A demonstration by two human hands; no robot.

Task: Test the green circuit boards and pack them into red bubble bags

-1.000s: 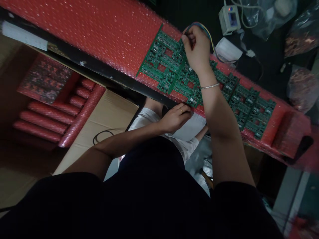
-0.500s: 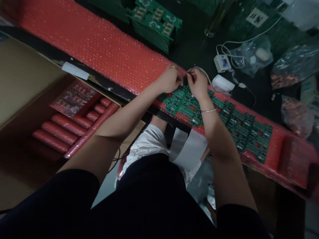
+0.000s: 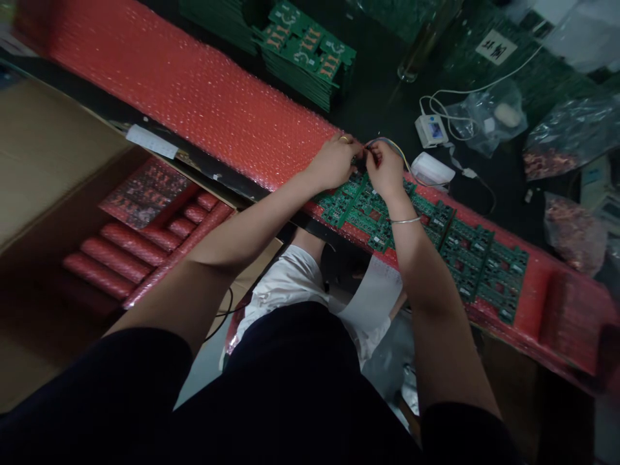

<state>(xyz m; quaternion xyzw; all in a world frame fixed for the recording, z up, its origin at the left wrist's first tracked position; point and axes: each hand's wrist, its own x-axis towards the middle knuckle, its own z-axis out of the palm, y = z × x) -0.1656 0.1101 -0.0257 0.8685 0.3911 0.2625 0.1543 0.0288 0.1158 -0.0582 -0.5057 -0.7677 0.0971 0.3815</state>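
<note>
My left hand point(image 3: 333, 161) and my right hand point(image 3: 386, 172) meet, fingers pinched, at the far edge of a row of green circuit boards point(image 3: 465, 253). Between the fingertips is the end of a thin bundle of coloured wires point(image 3: 398, 147) that arcs away to the right. The boards lie side by side on a long strip of red bubble wrap point(image 3: 203, 97) on the dark bench. A ring shows on my left hand and a thin bangle on my right wrist.
A stack of green boards point(image 3: 303, 51) sits at the back. A small white device point(image 3: 430, 130) with cables, a white box point(image 3: 432, 169) and plastic bags point(image 3: 571, 135) lie at the right. At the left, an open cardboard box point(image 3: 72, 213) holds red bubble-wrapped rolls point(image 3: 130, 245).
My left hand rose from the near edge of the boards to join the right hand at the wires. The view has lifted, showing more of the back of the bench.
</note>
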